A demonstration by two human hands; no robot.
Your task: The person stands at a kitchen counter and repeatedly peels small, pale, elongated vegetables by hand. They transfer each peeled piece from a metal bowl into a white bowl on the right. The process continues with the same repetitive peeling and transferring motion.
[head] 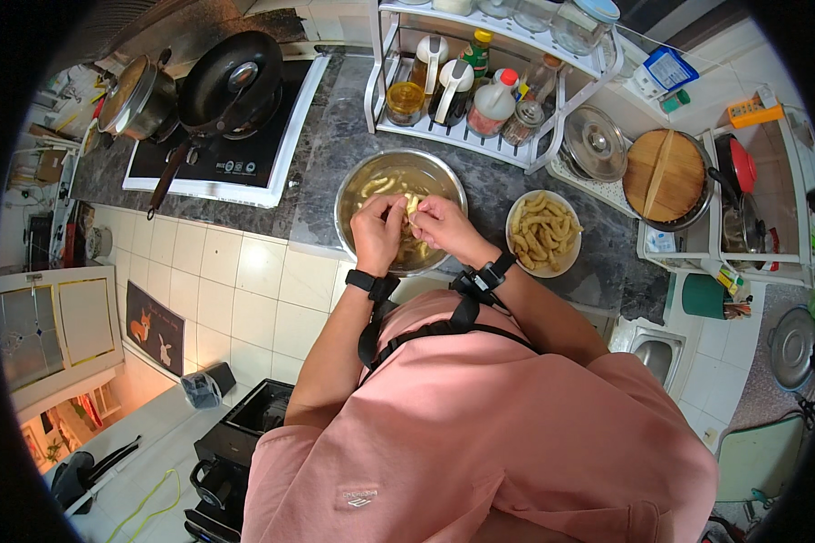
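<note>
Over a stainless steel bowl [441, 168] of yellowish liquid, my left hand [375, 227] and my right hand [446, 224] meet at the fingertips. Between them they pinch a small pale yellow piece of food [412, 202]. More pale yellow pieces [379, 185] lie in the liquid, partly hidden by my hands. To the right of my right hand stands a white bowl [540, 274], heaped with elongated, yellowish-brown food pieces [543, 232]; their exact kind is unclear.
At the left, a black wok [210, 102] with a ladle and a steel pot [136, 102] stand on the stove. A white rack [462, 139] of bottles and jars sits behind the steel bowl. A wooden lid [665, 176] and a glass lid [594, 142] are at the right.
</note>
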